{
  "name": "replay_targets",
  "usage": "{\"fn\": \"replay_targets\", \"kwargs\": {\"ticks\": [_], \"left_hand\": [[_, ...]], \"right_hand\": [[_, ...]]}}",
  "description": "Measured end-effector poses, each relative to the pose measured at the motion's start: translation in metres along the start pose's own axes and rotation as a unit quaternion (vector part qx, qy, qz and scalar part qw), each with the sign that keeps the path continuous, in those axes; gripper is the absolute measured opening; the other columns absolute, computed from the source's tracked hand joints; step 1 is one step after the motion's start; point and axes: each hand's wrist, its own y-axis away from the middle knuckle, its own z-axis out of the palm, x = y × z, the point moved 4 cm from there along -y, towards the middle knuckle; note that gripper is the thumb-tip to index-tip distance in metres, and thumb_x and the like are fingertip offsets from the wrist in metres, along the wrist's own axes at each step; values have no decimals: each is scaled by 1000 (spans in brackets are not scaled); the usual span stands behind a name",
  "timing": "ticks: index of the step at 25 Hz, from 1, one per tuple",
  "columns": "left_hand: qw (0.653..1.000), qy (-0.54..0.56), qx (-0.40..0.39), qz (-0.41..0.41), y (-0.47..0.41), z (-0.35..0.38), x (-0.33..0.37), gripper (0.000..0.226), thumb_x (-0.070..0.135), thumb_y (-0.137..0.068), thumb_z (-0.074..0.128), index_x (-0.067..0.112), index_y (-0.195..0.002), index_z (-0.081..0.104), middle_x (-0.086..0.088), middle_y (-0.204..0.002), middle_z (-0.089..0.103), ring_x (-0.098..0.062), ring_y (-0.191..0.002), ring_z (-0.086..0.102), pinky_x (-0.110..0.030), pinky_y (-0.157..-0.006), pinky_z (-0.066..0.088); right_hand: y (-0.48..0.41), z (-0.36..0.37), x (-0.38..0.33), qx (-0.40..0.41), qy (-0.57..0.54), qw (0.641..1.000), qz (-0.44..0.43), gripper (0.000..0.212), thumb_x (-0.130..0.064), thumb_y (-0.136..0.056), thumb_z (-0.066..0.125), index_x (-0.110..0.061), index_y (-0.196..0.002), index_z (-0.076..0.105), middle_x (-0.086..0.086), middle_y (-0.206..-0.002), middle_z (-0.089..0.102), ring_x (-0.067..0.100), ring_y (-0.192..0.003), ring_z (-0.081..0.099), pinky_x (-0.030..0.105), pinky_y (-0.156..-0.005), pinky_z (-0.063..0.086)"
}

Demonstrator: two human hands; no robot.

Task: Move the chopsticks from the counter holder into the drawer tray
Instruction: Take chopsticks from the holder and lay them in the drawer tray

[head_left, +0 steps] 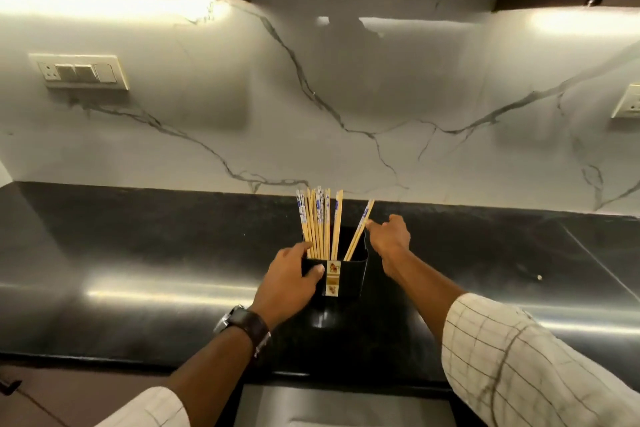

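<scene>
Black counter (138, 253) below a white marble wall (346, 97) with grey veins. Black holder (349, 272) upright near the counter's middle, a small patterned label on its front face. Left hand (289, 279) wrapped around the holder's left side, thumb on the front wall, fingers over the rim, clasping it. Watch (242, 321) with a dark strap on that wrist. Bundle of chopsticks (317, 224) standing in the holder's left part, pale wood, several with blue print near the tops. Another chopstick pair (360, 230) leaning right in the holder's right part, lower ends inside, tops tilted away from the bundle. Right hand (389, 236) just beside that pair, fingertips pinched on its upper part. Checked sleeves on both forearms. Switch plate (81, 71) on the wall at left, another at the far right edge. Pale drawer (343, 404) below the counter edge, its contents not discernible.
</scene>
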Motion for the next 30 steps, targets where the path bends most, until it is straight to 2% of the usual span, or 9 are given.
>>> {"fn": "replay_targets", "kwargs": {"ticks": [2, 5, 10, 12, 19, 23, 26, 28, 30], "left_hand": [[997, -43, -59, -3, -11, 12, -9, 67, 39, -94, 60, 38, -155, 30, -11, -167, 14, -32, -151, 23, -45, -117, 31], [986, -130, -97, 46, -26, 25, -21, 73, 44, -93, 58, 43, -156, 20, -11, -168, -12, -35, -155, 4, -46, -120, 29], [978, -166, -82, 101, -28, 37, -34, 82, 46, -93, 57, 44, -157, 5, -2, -168, -20, -24, -156, 1, -39, -120, 31], [974, -184, -75, 108, -29, 37, -33, 84, 49, -93, 56, 45, -157, 2, -3, -167, -22, -24, -156, -2, -39, -120, 30], [966, -221, -113, 78, -43, 48, -39, 88, 59, -90, 54, 43, -158, -1, -7, -167, -24, -24, -156, -10, -42, -125, 14], [978, -178, -101, 42, -51, 42, -40, 92, 54, -91, 58, 32, -159, 0, -6, -168, -18, -23, -156, -7, -40, -126, 10], [984, -171, -16, 51, -48, 36, -28, 80, 50, -92, 58, 31, -158, 18, -7, -169, -5, -26, -156, 3, -39, -125, 15], [986, -103, 91, 92, -41, 25, -11, 61, 39, -92, 61, 31, -148, 39, -2, -164, 22, -20, -150, 26, -36, -121, 30], [971, -6, 193, 139, -31, 16, 6, 32, 27, -92, 64, 34, -123, 57, 7, -137, 49, -3, -121, 53, -27, -104, 48]], "right_hand": [[-27, 15, 5, -44, 37, 998, 22, 70, -24, -94, 69, -5, -152, 35, 13, -131, 61, 22, -99, 58, 32, -80, 43], [-65, 34, 0, -39, 52, 998, 13, 42, -18, -92, 72, -3, -129, 58, 14, -116, 67, 26, -101, 63, 34, -81, 49], [-81, 57, -19, -77, 99, 990, -59, 11, -10, -89, 73, -13, -99, 71, 6, -99, 74, 16, -89, 71, 28, -73, 56], [-81, 63, -24, -89, 117, 985, -87, 10, -9, -88, 74, -14, -97, 71, 4, -97, 74, 15, -89, 72, 30, -80, 58], [-84, 88, -25, -130, 145, 972, -129, 14, -11, -85, 77, -17, -91, 65, 2, -93, 76, 12, -82, 75, 28, -78, 60], [-87, 91, -20, -84, 137, 979, -128, 6, -12, -87, 75, -12, -87, 69, 3, -85, 76, 13, -76, 76, 37, -76, 64], [-85, 79, -27, -20, 130, 982, -134, 7, -19, -86, 76, -16, -88, 70, 0, -83, 75, 12, -74, 74, 40, -75, 64], [-72, 59, -46, 75, 96, 976, -183, 8, -23, -88, 74, -19, -94, 72, -2, -85, 75, 9, -73, 71, 36, -74, 63], [-41, 28, -69, 139, 20, 961, -238, 9, -24, -90, 73, -18, -96, 73, -5, -84, 74, 5, -72, 70, 30, -73, 63]]}}
